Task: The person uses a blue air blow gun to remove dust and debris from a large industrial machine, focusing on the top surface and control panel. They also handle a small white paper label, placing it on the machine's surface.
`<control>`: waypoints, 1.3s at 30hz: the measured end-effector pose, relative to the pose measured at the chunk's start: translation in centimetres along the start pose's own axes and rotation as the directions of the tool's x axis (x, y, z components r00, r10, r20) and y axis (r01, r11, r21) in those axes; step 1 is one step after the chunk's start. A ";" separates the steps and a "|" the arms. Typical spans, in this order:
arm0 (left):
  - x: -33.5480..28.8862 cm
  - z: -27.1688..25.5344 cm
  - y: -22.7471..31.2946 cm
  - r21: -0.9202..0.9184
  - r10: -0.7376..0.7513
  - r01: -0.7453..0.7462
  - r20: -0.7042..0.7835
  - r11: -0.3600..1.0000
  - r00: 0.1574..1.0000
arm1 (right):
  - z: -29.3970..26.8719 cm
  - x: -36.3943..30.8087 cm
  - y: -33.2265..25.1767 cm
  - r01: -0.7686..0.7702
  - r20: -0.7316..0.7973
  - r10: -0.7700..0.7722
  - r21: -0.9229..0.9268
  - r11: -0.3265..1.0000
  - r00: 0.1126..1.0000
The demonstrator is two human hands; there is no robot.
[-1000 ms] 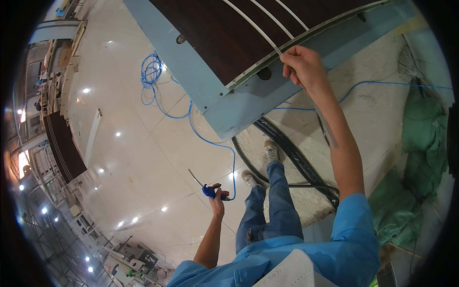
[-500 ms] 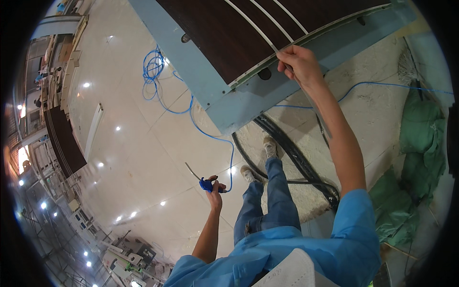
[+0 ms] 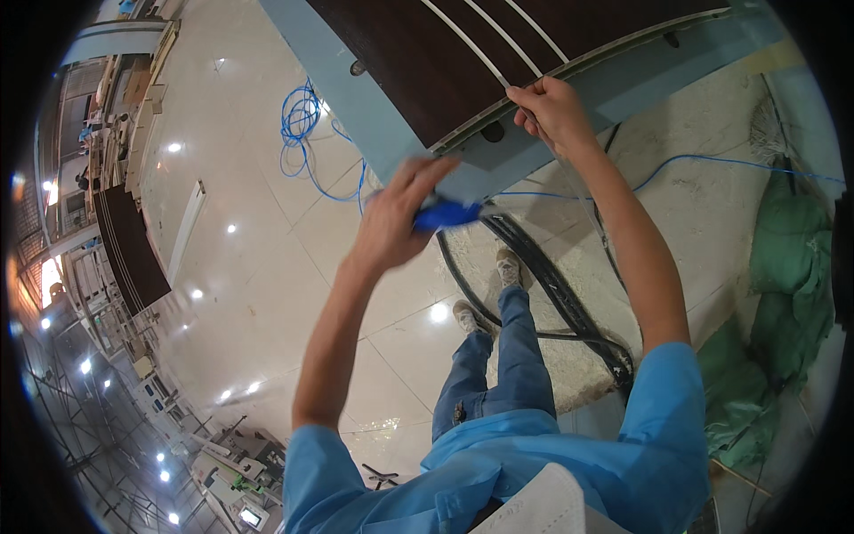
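Note:
My left hand (image 3: 391, 214), smeared by motion, is raised near the close edge of the blue-grey table (image 3: 307, 44). Its fingers are wrapped round a blue air blow gun (image 3: 452, 214); the nozzle is too blurred to make out. On the table lies a dark brown panel (image 3: 382, 53) with several pale strips along it. My right hand (image 3: 556, 116) pinches the end of one pale strip (image 3: 467, 40) at the panel's near edge. From under that hand a thin grey length (image 3: 576, 182) hangs down beside my forearm.
A blue hose (image 3: 301, 120) lies coiled on the floor left of the table. Thick black cables (image 3: 543, 267) run by my feet. Green sacks (image 3: 787, 240) stand at the right. Another dark panel (image 3: 129, 249) and a white strip (image 3: 187, 230) are at the far left.
My left hand has swung up and forward with the blow gun, from low beside my legs to the table's edge. My right hand keeps its pinch on the strip, nearly in place.

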State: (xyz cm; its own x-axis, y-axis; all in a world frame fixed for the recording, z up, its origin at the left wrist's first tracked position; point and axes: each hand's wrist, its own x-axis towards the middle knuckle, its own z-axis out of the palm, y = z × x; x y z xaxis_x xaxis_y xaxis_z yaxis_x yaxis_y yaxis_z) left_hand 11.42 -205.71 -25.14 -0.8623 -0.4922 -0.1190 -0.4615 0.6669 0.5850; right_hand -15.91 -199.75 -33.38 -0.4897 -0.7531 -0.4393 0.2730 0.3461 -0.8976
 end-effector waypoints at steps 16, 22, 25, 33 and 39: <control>13.9 -1.4 1.8 0.328 -0.165 0.009 0.449 0.945 0.878 | -0.8 0.3 0.3 -0.046 0.058 0.051 -0.089 0.995 0.997; 14.2 -1.5 1.5 0.297 -0.193 0.050 0.475 0.954 0.858 | -2.0 -1.2 0.3 -0.113 0.175 0.121 -0.056 0.992 0.977; 14.1 -1.5 1.3 0.291 -0.167 0.035 0.444 0.956 0.880 | -1.7 -0.8 0.2 -0.105 0.175 0.113 -0.058 0.993 0.978; 14.7 -1.5 1.4 0.341 -0.197 0.045 0.426 0.939 0.883 | -1.1 0.7 -0.3 -0.096 0.181 0.106 -0.062 0.993 0.978; 14.7 -1.6 1.3 0.327 -0.190 0.048 0.417 0.944 0.889 | -1.3 0.6 -0.3 -0.097 0.204 0.111 -0.079 0.992 0.973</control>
State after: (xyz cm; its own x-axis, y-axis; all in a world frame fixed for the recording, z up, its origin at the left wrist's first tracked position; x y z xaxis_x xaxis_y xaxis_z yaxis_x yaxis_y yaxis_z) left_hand -1.49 -212.97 -24.81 -0.7657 -0.3307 -0.5516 -0.5454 0.7884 0.2845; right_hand -17.32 -199.59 -33.47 -0.2769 -0.8084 -0.5194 0.2531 0.4600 -0.8511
